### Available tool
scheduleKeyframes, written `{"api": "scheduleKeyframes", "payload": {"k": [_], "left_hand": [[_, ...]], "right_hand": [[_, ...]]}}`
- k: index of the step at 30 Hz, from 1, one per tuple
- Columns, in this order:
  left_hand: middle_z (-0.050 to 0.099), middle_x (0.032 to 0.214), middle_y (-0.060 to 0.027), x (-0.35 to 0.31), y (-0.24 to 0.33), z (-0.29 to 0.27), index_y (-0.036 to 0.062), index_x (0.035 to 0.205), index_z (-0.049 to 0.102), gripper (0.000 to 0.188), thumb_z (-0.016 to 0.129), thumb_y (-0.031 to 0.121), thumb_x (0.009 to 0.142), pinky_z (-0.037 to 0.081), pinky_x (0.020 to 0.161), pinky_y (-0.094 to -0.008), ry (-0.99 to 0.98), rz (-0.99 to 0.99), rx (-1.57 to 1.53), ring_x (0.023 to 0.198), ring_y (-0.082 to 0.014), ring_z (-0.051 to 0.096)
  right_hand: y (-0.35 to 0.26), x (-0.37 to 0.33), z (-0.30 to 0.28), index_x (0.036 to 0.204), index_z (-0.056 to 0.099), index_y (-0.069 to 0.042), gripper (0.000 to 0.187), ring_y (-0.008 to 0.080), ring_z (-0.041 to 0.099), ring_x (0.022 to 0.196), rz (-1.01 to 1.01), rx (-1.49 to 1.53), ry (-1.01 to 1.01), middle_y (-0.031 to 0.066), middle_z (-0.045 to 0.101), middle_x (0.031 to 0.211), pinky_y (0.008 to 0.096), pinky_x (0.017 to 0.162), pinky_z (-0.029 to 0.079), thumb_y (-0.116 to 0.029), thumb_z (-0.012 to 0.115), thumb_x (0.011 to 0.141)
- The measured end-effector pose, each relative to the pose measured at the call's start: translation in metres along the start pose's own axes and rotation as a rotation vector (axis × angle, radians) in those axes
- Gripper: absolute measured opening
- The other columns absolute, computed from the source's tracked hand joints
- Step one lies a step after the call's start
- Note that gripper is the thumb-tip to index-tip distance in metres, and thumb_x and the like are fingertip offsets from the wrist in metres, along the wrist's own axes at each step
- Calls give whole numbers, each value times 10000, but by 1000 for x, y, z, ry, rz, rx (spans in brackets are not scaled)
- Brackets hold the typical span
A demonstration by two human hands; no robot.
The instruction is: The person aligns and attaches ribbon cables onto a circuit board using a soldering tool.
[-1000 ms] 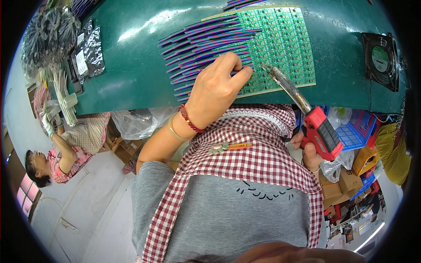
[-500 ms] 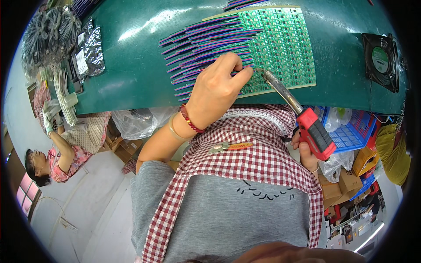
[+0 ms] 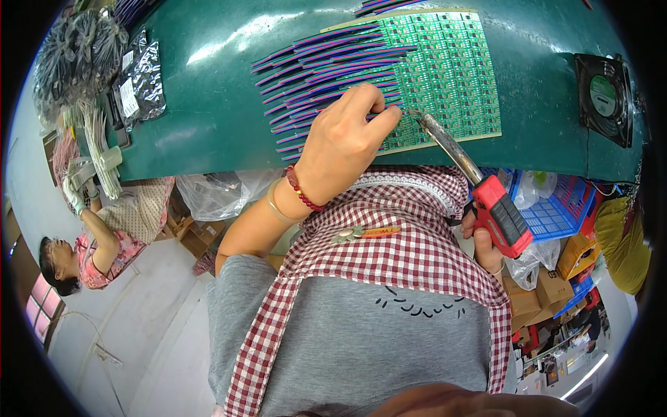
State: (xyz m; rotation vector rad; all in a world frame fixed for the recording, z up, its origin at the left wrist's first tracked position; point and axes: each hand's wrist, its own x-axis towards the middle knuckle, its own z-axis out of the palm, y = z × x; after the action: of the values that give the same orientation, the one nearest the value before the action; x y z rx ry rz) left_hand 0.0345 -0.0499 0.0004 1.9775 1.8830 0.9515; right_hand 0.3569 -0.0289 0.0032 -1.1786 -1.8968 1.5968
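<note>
Left hand bent over flat striped wires, grip unclear, right hand clamped round metal-barrelled soldering iron

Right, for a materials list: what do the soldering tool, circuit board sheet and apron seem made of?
Soldering tool: silvery, stained barrel, likely metal; the smooth red handle looks plastic. Circuit board sheet: probably rigid laminate, given its flat, green, slightly shiny face. Apron: woven fabric, perhaps cotton, judging by its matte checks and soft folds.
</note>
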Motion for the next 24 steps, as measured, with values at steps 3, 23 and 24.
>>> {"api": "scheduleKeyframes", "payload": {"k": [3,23,24], "left_hand": [[548,830,-84,-3,1,0,18,919,685,187,719,-32,743,505,579,-312,3,-4,10,682,-204,598],[562,828,-83,-3,6,-5,38,917,695,159,737,-28,778,480,584,-324,-18,-49,56,678,-221,586],[561,834,-83,-4,8,-6,32,914,696,159,746,-27,775,481,587,-325,-3,-60,65,678,-220,583]], "right_hand": [[4,0,2,847,690,-24,288,200,620,613,-32,-45,6,53,646,683,319,574,483,-312,683,861],[-28,26,-61,1277,470,0,693,128,476,530,-323,468,661,66,530,752,277,511,446,-606,504,942],[-28,30,-77,1286,470,-8,662,117,477,533,-397,434,683,67,528,752,278,516,448,-587,473,966]]}}
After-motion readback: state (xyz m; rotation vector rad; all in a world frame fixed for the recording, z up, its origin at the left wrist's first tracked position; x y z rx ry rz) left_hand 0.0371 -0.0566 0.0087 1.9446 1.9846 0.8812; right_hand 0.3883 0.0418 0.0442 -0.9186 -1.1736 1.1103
